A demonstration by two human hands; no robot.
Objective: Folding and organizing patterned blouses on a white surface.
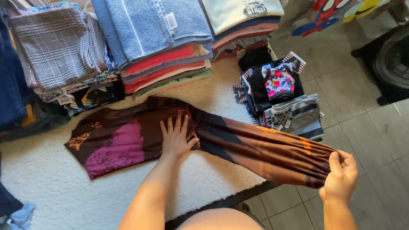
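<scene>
On the white blanket (pixel 70 187), left hand (pixel 176 139) presses flat, fingers spread, on the dark garment (pixel 133 134); right hand (pixel 339 175) pinches its stretched end, best kept taut and level.

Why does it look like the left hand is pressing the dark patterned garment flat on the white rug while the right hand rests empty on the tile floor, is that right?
Not quite. The left hand does press the dark patterned garment flat on the white rug, but the right hand is not empty on the tile floor: the head view shows it gripping the garment's far end, held out above the floor.
</scene>
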